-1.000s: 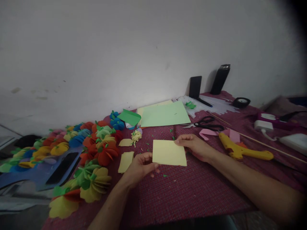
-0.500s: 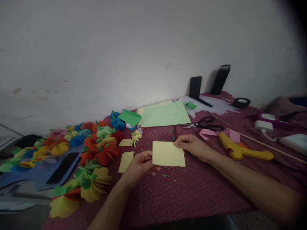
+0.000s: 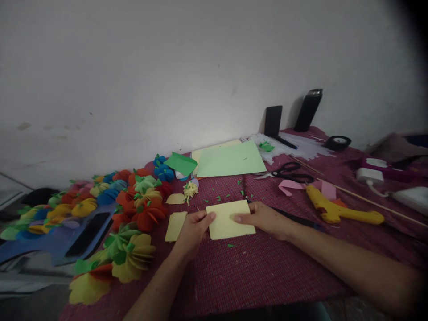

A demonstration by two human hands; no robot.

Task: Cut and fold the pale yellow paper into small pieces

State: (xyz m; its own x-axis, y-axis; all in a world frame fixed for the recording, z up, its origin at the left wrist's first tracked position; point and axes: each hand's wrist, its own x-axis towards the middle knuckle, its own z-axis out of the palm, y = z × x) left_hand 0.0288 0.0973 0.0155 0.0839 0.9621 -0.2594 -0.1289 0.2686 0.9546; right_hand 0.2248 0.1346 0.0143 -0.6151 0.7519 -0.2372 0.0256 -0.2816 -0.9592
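Observation:
A pale yellow rectangle of paper is held between both hands above the checked cloth. My left hand grips its left edge, thumb on top. My right hand pinches the right side, with its thumb lying flat over the face and the fingers hidden beneath. Left of my left hand lie a small yellow paper stack, a yellow cut-out with a rounded outline and a heap of yellow paper scraps. Small green snippets are scattered just beyond the held paper.
Colourful paper pumpkins crowd the left side. Green sheets lie at the back against the wall. To the right are black-handled scissors, a yellow glue gun, a thin stick, black tape and a dark bottle.
The yellow paper has moved slightly left and nearer and tilted a little. My left thumb has come onto its face, and my right hand has shifted lower along the right side.

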